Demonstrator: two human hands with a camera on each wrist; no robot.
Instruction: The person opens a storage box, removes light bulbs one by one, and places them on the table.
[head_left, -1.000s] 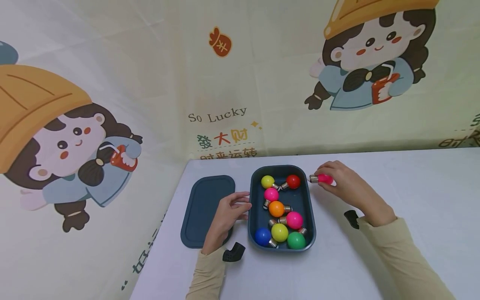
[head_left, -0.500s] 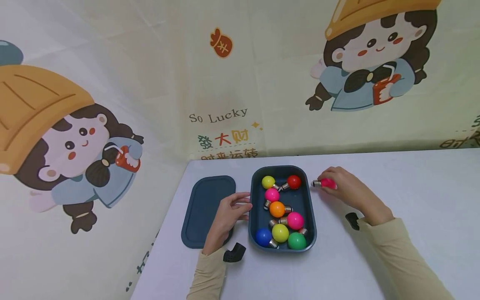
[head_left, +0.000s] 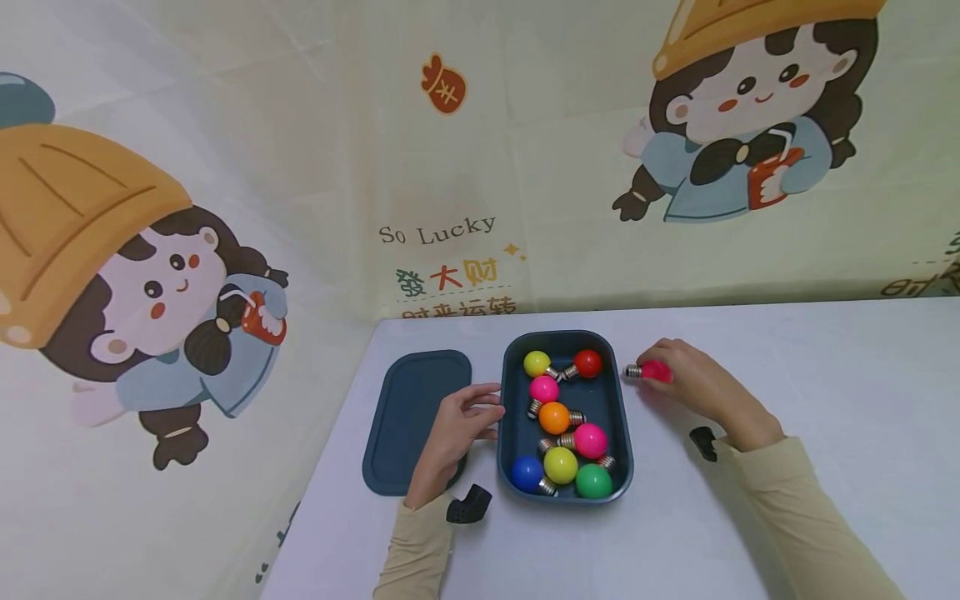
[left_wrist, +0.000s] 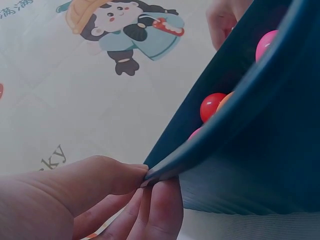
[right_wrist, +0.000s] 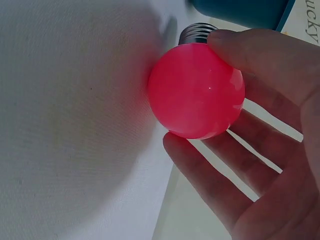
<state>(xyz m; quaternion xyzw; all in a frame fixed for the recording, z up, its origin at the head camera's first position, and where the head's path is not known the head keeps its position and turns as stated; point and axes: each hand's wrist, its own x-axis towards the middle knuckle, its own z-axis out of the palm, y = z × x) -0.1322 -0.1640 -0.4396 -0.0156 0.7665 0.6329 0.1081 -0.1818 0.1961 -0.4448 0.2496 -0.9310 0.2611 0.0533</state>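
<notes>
A pink light bulb is held in my right hand, with the thumb near its metal screw base and the fingers round the globe. In the head view it lies just right of the dark blue tray, base toward the tray and low over the white table. My left hand pinches the tray's left rim between thumb and fingers, as the left wrist view shows. Inside the tray lie several coloured bulbs, among them a red bulb, an orange bulb, a blue bulb and a green bulb.
A flat dark blue lid lies left of the tray, partly behind my left hand and forearm. The white table ends at a printed cloth backdrop behind and on the left.
My right hand has moved slightly right, toward me and down toward the table with the pink bulb. My left hand and the tray have stayed in place.
</notes>
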